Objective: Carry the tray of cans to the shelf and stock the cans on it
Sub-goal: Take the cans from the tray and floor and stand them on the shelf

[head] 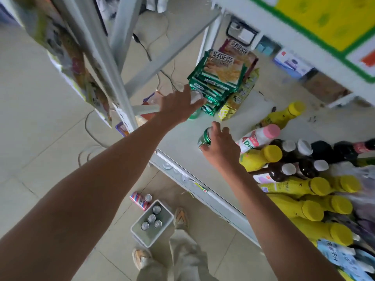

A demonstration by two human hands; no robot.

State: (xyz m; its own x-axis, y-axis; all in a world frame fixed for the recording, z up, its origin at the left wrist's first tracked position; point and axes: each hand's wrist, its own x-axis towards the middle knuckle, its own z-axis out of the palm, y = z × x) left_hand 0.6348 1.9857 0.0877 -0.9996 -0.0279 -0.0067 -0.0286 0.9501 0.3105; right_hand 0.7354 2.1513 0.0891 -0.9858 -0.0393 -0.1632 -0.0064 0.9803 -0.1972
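Pale floor tiles point(40, 122) run beneath a white metal shelf point(194, 159) stocked with green biscuit packs point(219, 78) at its far end and yellow-capped bottles point(316, 209) along its right side. Reaching to the shelf's far left corner, the left hand point(178, 106) curls its fingers around a green can point(195, 98) beside the packs. Near the front edge, the right hand point(221, 147) grips another green can point(205, 137), tilted. Down on the floor, the white tray point(152, 236) holds four upright cans point(151, 219), with a red-striped can point(139, 200) lying just beside it.

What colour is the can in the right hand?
Green, seen in the head view: the can in the right hand.
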